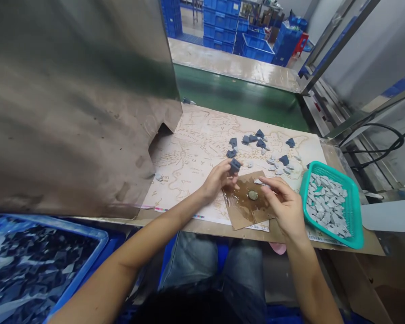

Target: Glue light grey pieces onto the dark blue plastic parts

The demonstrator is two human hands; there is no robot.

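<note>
My left hand has its fingers closed round a dark blue-grey piece above the map-printed sheet. Pinched in my right hand is a small light grey piece, over the right part of a brown cardboard square. The cardboard looks wet and glossy. Between my hands, a small round greenish-brown item lies on it. Beyond them, several dark pieces and light grey pieces are scattered on the printed sheet.
A green basket of light grey pieces stands at the right. A large metal panel rises at the left, above a blue bin of dark pieces. A green belt runs behind the sheet. Black cables hang at the right.
</note>
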